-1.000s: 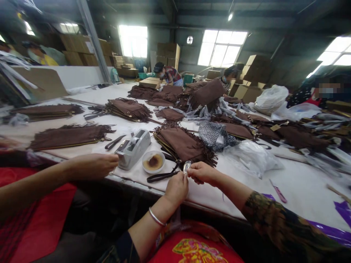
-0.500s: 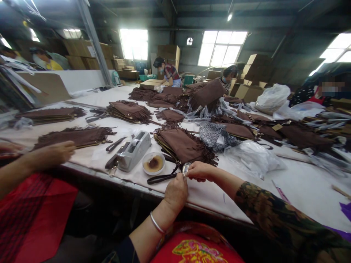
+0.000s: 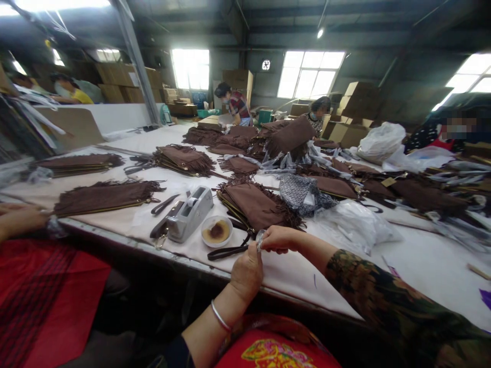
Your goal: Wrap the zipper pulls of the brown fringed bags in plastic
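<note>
My left hand (image 3: 246, 271), with a bangle at its wrist, is closed in a pinch at the table's front edge. My right hand (image 3: 281, 239) meets it from the right, thumb and fingers pressed together. Between their fingertips is a small clear plastic piece (image 3: 260, 238), shiny and crumpled; what it covers is hidden. Just behind lies a stack of brown fringed pouches (image 3: 255, 204) with gold zips. A dark wrist strap (image 3: 228, 252) runs from the pouches' near corner to the left of my hands.
A grey tape dispenser (image 3: 191, 214) and a white bowl (image 3: 217, 231) with brown residue stand left of my hands. Clear plastic bags (image 3: 355, 225) and a patterned cloth (image 3: 301, 193) lie to the right. At left, a co-worker's hand (image 3: 26, 219) is near another pouch stack (image 3: 103, 197).
My hands stay together in almost the same place; the piece between them looks more crumpled. The co-worker's hand at left has drawn back toward the left edge. The view has tilted slightly upward.
</note>
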